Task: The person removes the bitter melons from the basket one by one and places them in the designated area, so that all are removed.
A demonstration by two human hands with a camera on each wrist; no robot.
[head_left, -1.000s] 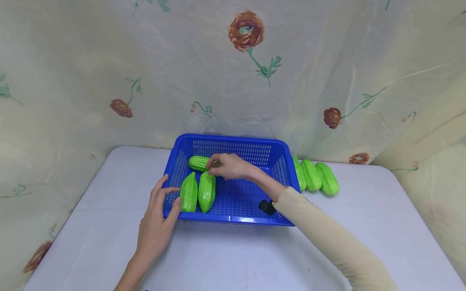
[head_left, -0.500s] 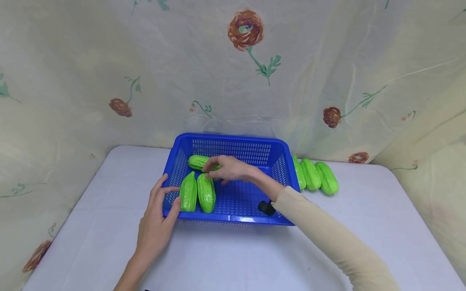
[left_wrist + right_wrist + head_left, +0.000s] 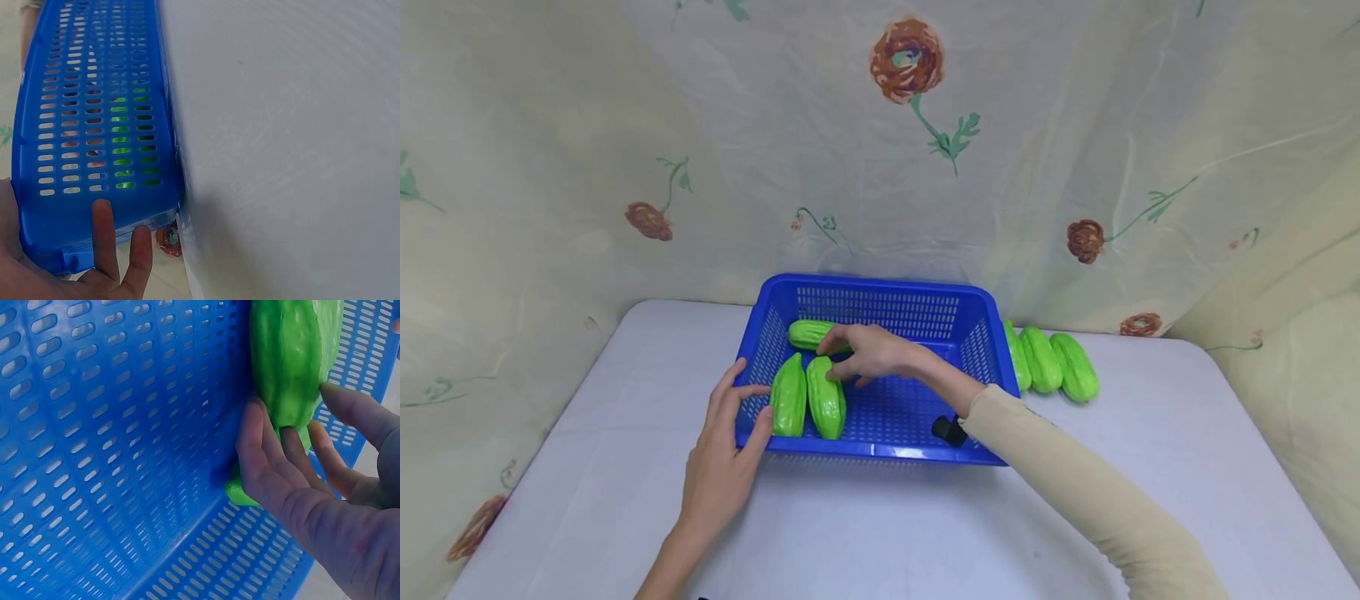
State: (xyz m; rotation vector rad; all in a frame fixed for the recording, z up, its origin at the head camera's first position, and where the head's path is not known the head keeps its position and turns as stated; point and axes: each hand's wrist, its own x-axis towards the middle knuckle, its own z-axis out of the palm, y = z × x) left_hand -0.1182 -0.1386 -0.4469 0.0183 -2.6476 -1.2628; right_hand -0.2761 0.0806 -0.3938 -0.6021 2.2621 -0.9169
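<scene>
Bright green, glossy ribbed oblong vegetable (image 3: 827,408) lies in a blue perforated plastic basket (image 3: 898,452), its far end pinched by the right-hand grip (image 3: 874,352), which is part open, thumb on one side and bent fingers on the other. Left of that grip lies a matching green ribbed vegetable (image 3: 788,400), and just beyond its fingers another green ribbed vegetable (image 3: 808,334) lies crosswise, partly hidden. At the basket's near-left corner, the left-hand grip (image 3: 724,454) holds the rim, thumb and forefinger over it, two other fingers extended along the outside.
</scene>
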